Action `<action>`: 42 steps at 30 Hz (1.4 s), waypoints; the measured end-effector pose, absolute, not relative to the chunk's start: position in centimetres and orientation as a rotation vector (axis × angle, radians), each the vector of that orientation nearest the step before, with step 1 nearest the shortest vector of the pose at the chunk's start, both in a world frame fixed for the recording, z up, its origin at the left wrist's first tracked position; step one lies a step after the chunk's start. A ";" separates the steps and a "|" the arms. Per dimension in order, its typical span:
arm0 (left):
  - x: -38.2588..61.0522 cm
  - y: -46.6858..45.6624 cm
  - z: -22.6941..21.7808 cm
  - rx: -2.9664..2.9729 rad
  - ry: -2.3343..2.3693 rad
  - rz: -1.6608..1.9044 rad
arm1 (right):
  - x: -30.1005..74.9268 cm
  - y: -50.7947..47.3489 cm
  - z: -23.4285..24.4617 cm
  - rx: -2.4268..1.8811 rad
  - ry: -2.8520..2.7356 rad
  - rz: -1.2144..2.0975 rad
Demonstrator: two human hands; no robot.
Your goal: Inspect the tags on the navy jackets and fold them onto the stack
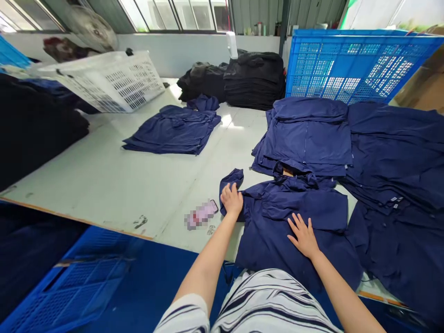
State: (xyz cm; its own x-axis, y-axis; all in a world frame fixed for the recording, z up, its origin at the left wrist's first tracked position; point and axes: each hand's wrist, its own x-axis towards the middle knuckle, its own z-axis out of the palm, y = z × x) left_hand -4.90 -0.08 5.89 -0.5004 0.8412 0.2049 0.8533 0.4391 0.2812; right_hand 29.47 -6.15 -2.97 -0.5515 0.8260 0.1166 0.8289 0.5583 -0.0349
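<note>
Okay, left hand (231, 200): lies on the left side of the navy jacket, beside the bunched sleeve (231, 178); fingers close together and slightly bent over the cloth, though I can't tell whether they pinch it or just press on it.

Right hand (303, 237): flat on the middle of the jacket, palm down, fingers spread well apart and clamped on nothing.

Jacket: the navy jacket (294, 245) lies spread on the near edge of the table, body toward the person, with its upper part rumpled and overlapping the folded pile beyond it.

Phone: a phone (201, 214) in a pinkish case lies on the table just left of the left hand, mostly blurred.

Table: a long pale table (104, 185), scuffed and with an orange edge, runs across the view.

Folded clothes: a folded navy stack (171, 132) sits farther along the table; another navy stack (305, 134) lies just past the jacket, and a looser navy pile (395, 157) spreads along the right side.

Black clothes: tall black stacks (255, 78) stand at the far end, with a dark heap (34, 125) at the left.

Crates: a white plastic crate (111, 83) leans tilted at the far left, a blue crate (354, 64) stands upright at the far right, and a low blue crate (69, 291) sits on the floor near the person.

Clothing: a striped shirt (256, 300) shows at the bottom of the view.
</note>
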 end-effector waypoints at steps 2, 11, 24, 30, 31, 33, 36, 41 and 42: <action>-6.8 0.5 5.5 -1.405 -2.768 -0.539 | 28.9 -6.8 -3.3 -1.421 -2.679 -0.040; -13.1 4.0 4.5 -1.147 -3.241 -1.393 | 26.1 -7.4 -3.7 -1.606 -2.603 -0.012; -5.2 2.2 7.8 -1.698 -2.593 -2.216 | 27.5 -5.9 -1.6 -1.554 -1.704 0.735; 7.2 0.7 8.0 -3.211 -1.858 -1.105 | 35.1 -5.7 -0.2 -1.671 -0.998 0.643; 8.8 0.6 7.9 -3.322 -1.691 -0.882 | 36.2 -5.8 -0.1 -1.688 -0.975 0.623; 10.9 -0.1 7.1 -3.356 -1.570 -0.580 | 38.1 -6.0 -0.2 -1.726 -0.961 0.584; 11.3 -1.7 5.1 -3.287 -1.560 -0.441 | 39.5 -6.1 -0.5 -1.776 -1.024 0.556; 7.0 -4.4 2.8 -3.136 -1.393 -0.520 | 39.6 -3.9 0.1 -1.805 -1.329 0.469; 6.1 -4.8 2.7 -3.082 -1.415 -0.531 | 39.5 -3.0 0.3 -1.797 -1.403 0.451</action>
State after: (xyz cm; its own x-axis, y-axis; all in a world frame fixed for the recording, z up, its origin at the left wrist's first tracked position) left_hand 6.10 -4.79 2.72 0.6205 0.7690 0.1539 0.6804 -0.6254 0.3820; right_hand 39.52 -3.04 0.33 0.3230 0.9275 0.1879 0.6447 -0.0704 -0.7612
